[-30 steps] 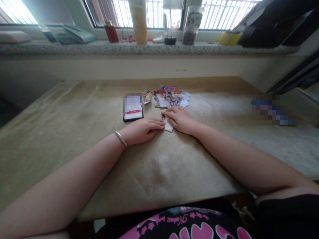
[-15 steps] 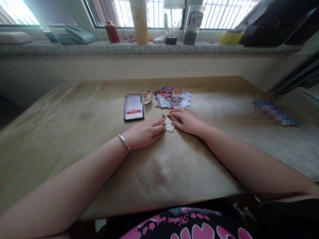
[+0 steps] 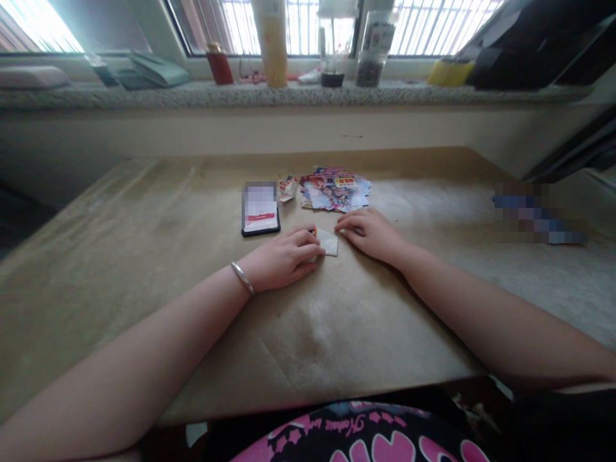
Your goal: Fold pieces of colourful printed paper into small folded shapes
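A small piece of folded paper (image 3: 328, 242) lies on the table, its white side up, with a bit of orange print at its left end. My left hand (image 3: 293, 253), a silver bangle at its wrist, holds the paper down with its fingers over that left end. Just right of the paper rests my right hand (image 3: 368, 232), fingers loosely bent and apart, the fingertips close to the paper's upper right corner. Whatever lies beneath my left fingers is hidden.
Beyond my hands is a pile of colourful printed paper pieces (image 3: 335, 191). A crumpled paper piece (image 3: 287, 188) and a phone (image 3: 260, 218) lie left of it. A blurred blue item (image 3: 539, 218) is at the far right. Bottles, including a red one (image 3: 220, 67), line the windowsill (image 3: 289, 96).
My right hand has drawn back slightly to the right, off the paper. The paper has turned a little, and its coloured corner is now mostly covered by my left fingers.
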